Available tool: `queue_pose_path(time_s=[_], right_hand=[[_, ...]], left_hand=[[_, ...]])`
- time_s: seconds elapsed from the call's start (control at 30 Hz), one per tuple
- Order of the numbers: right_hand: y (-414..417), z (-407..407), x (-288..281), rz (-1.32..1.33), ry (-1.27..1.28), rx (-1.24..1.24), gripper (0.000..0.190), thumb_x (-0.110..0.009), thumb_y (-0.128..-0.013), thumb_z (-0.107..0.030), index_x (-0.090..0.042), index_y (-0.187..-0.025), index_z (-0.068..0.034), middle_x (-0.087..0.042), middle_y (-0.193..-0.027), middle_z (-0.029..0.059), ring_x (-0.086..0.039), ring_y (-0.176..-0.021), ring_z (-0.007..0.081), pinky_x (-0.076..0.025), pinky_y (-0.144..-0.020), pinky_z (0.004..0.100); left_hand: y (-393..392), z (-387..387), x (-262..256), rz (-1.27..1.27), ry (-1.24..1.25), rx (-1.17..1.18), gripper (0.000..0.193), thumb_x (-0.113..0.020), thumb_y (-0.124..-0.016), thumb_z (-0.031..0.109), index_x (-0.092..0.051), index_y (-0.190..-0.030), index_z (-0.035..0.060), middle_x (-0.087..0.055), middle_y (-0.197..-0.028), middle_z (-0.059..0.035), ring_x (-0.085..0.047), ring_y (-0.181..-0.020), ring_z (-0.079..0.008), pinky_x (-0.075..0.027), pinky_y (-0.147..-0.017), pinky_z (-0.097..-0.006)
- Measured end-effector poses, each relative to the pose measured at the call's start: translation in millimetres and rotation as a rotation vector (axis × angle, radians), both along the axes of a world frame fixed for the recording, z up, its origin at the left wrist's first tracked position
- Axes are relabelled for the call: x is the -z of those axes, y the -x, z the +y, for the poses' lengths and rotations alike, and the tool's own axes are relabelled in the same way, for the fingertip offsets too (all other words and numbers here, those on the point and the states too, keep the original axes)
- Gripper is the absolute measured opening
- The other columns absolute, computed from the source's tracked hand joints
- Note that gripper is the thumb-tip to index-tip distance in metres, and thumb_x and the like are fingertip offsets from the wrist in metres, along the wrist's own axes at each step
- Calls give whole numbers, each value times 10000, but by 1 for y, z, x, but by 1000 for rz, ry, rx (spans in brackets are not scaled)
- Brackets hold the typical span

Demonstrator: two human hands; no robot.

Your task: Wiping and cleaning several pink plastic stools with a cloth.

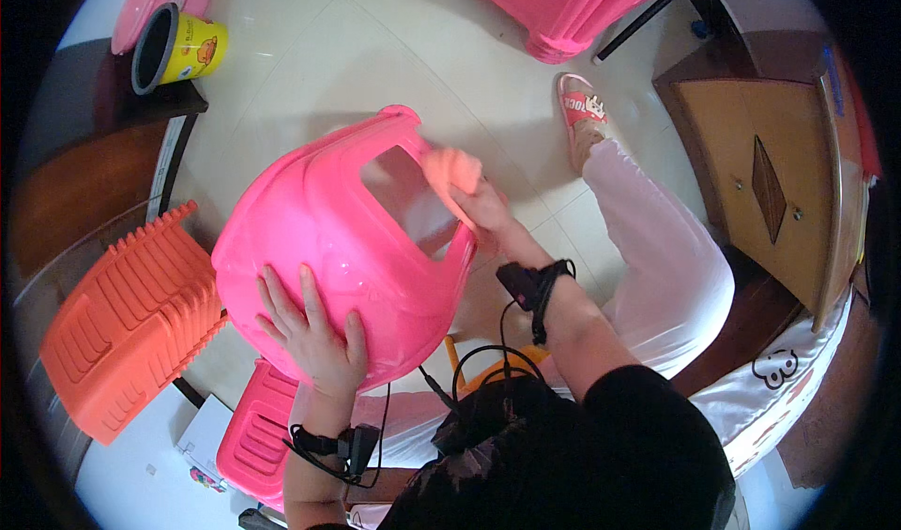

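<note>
A glossy pink plastic stool (303,185) is tilted in front of me, with a large opening between its legs. My left hand (313,333) lies flat on its curved surface, fingers spread and gripping nothing. At the right edge of the opening, my right hand (486,206) holds an orange cloth (454,169) against a stool leg. The cloth is slightly blurred, and part of it is hidden by the fingers. Both wrists wear black strapped devices with cables.
Orange plastic crates or baskets (134,326) stand at left, near a pink slatted plastic piece (257,431). A yellow bucket (197,48) is at upper left. Another pink plastic stool (535,2) stands ahead. A wooden cabinet (760,178) borders the right. Black cables (503,350) hang near my lap.
</note>
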State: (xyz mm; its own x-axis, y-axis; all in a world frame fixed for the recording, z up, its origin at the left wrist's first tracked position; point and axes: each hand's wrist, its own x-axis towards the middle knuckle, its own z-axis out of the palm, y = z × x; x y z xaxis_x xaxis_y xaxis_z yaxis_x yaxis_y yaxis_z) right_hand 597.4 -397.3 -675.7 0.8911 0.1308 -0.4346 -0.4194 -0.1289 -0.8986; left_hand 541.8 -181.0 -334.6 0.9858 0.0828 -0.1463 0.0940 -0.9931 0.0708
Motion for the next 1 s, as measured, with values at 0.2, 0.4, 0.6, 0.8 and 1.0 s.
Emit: queue_pose_path(time_s=[0.2, 0.4, 0.6, 0.8, 1.0], right_hand=[[-118, 67, -74, -215, 200, -328, 691, -691, -827, -526, -602, -1326, -57, -603, -1337, 219, -549, -1253, 401, -438, -1063, 462], [-57, 35, -47, 225, 141, -283, 805, -644, -836, -648, -592, -1344, -26, -569, -1385, 244, -556, -1283, 373, -440, -1069, 427], [37, 8, -117, 344, -147, 39, 559, -620, -962, -353, -537, -1364, 27, -600, -1346, 165, -567, -1250, 248, -443, -1052, 371], [39, 7, -256, 39, -257, 70, 504, -628, -950, -280, -554, -1349, 19, -598, -1338, 153, -558, -1250, 260, -436, -1057, 385], [-73, 114, -343, -809, 964, -516, 594, -616, -883, -461, -647, -1253, 2, -539, -1368, 193, -509, -1206, 392, -446, -1009, 462]], left_hand=[[-2, 2, -4, -7, -34, -38, 795, -593, -880, 410, -327, -1568, 114, -149, -1637, -269, -131, -1508, -486, -79, -1133, -717], [-5, 0, -9, -29, -85, -69, 772, -593, -880, 314, -310, -1578, 143, -145, -1653, -221, -131, -1520, -444, -108, -1131, -716], [2, 8, -10, -60, -92, -160, 766, -640, -876, 378, -353, -1560, 187, -145, -1658, -197, -135, -1521, -431, -114, -1122, -742], [-5, -1, -1, -138, 4, -172, 730, -654, -868, 401, -416, -1530, 204, -172, -1656, -165, -134, -1527, -409, -115, -1106, -768], [18, 21, 18, -403, 376, -291, 538, -618, -924, 284, -493, -1396, 59, -385, -1547, -157, -363, -1427, -367, -224, -1156, -652]])
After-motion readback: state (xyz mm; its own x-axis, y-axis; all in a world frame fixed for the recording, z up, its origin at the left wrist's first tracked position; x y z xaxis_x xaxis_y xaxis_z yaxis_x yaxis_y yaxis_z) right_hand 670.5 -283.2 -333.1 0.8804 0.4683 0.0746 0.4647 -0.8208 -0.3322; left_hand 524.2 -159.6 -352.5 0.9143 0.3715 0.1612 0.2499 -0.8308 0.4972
